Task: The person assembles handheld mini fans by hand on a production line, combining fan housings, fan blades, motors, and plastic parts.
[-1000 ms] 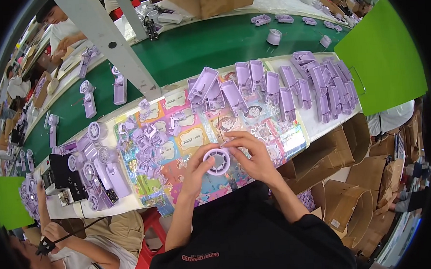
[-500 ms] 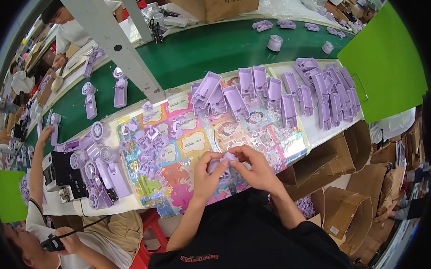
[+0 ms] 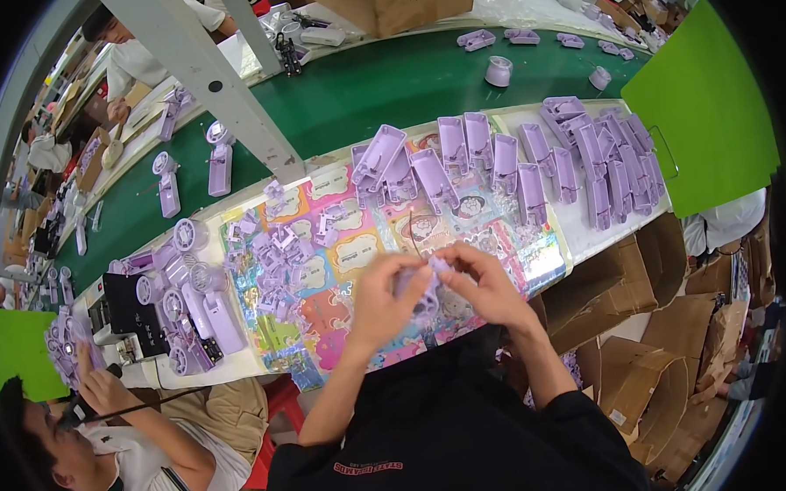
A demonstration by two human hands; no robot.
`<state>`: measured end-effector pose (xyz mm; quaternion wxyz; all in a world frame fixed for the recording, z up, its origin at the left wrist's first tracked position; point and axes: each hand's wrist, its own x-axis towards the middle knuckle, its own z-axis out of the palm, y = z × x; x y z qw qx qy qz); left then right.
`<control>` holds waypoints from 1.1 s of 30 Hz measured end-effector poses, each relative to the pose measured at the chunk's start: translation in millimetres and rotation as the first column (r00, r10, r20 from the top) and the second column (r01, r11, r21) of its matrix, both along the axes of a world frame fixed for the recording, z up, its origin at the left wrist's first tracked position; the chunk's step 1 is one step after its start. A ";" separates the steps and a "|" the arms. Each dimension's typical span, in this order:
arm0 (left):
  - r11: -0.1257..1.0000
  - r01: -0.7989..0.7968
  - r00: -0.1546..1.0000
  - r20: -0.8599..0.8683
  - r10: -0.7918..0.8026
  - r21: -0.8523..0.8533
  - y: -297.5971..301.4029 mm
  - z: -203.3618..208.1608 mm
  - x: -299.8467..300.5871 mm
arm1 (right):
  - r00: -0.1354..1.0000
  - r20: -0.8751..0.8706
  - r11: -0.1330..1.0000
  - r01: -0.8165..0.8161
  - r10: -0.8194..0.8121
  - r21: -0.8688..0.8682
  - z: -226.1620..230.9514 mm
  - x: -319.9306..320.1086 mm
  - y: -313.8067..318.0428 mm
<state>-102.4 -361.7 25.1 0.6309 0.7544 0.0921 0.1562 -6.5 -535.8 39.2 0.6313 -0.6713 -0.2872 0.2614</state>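
Note:
Above the near part of the colourful patterned mat (image 3: 330, 314), both my hands are closed on a purple plastic fan part (image 3: 425, 304). My left hand (image 3: 383, 300) wraps its left side, while the fingers of my right hand (image 3: 489, 287) pinch its upper right, around a small purple piece (image 3: 439, 266). Motion blur and my fingers hide much of the part; a thin dark wire rises from it. Left of my hands lies a heap of small purple plastic pieces (image 3: 284, 250). Beyond them stand several open purple handle housings (image 3: 434, 179) with wires inside.
More housings (image 3: 618, 170) crowd the bench's right end beside a green panel (image 3: 703, 113). A green conveyor belt (image 3: 351, 98) runs behind, carrying purple parts. Assembled purple fans (image 3: 205, 311) lie at left, near a seated co-worker (image 3: 147, 449). Cardboard boxes (image 3: 631, 384) stand at lower right.
My hands and the fan part have shifted slightly right, and the part has turned, showing more of its round end. The co-worker's outstretched arm has drawn back from the belt.

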 end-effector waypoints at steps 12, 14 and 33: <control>0.616 -0.373 0.926 0.244 0.287 0.694 78.4 -0.5 107.3 | 0.600 0.798 0.897 0.382 -0.058 -0.221 12.2 -18.3 21.2; 0.637 -0.456 0.890 0.325 0.320 0.622 67.6 10.8 88.3 | 0.607 0.794 0.866 0.396 0.003 -0.306 3.9 -34.1 7.5; 0.618 -0.084 0.993 0.013 0.118 0.782 6.0 10.8 -27.7 | 0.713 0.700 0.790 0.455 -0.048 -0.410 1.1 -31.5 -48.7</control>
